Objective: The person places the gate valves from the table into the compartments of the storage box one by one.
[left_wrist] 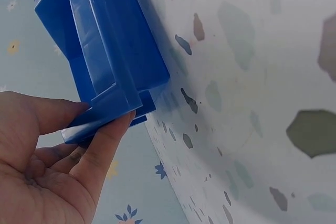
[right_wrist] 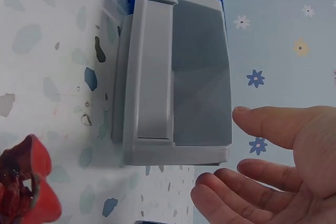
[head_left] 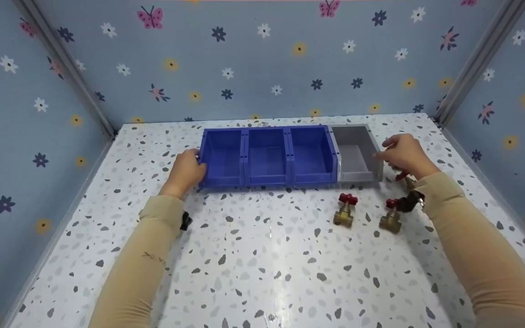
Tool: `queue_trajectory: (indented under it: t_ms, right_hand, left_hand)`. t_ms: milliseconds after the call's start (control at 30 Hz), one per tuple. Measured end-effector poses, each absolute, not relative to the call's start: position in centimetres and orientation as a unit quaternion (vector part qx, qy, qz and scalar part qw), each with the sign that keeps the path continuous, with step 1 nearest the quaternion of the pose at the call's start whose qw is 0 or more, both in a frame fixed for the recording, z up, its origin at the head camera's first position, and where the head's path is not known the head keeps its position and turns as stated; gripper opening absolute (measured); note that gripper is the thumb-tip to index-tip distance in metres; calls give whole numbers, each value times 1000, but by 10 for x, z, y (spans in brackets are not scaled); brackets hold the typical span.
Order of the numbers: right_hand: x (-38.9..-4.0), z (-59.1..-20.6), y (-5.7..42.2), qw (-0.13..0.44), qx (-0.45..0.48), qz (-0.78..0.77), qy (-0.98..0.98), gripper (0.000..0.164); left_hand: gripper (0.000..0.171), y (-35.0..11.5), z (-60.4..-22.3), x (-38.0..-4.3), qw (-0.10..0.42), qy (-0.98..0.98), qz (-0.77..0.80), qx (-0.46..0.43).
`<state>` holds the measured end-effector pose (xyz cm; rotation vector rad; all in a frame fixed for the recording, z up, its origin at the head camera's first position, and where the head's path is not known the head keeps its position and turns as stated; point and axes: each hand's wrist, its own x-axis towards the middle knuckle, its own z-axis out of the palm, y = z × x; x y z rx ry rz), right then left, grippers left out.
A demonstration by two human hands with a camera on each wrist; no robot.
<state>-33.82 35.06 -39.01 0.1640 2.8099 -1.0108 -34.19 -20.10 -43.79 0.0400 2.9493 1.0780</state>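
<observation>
Three blue plastic bins (head_left: pixel 266 179) and a grey bin (head_left: pixel 358 176) stand side by side in a row near the back wall. My left hand (head_left: pixel 185 171) pinches the side wall of the leftmost blue bin (left_wrist: pixel 107 111) between thumb and fingers. At the other end, my right hand (head_left: pixel 406 155) is beside the grey bin's outer side. In the right wrist view its fingers (right_wrist: pixel 215 200) are loosely bent, and the thumb tip is close to the grey bin's rim. Whether the thumb touches it is unclear. That hand holds nothing.
In front of the grey bin lie two brass valves with red handwheels, one valve (head_left: pixel 344 217) left of the other valve (head_left: pixel 390 222). Another red-handled valve (head_left: pixel 409 182) is partly hidden by the right wrist. Patterned walls (head_left: pixel 262 59) enclose the speckled table (head_left: pixel 262 264).
</observation>
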Motion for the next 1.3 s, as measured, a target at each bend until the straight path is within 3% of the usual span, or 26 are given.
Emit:
queue_trajectory:
  t_ms: [233, 1300]
  right_hand:
    - [-337, -384, 354, 41, 44, -335, 940, 64]
    - [-330, -372, 386, 22, 58, -388, 919, 64]
  left_hand:
    - [54, -200, -439, -342, -2, 941, 338, 11]
    - [54, -200, -441, -342, -4, 939, 344, 10]
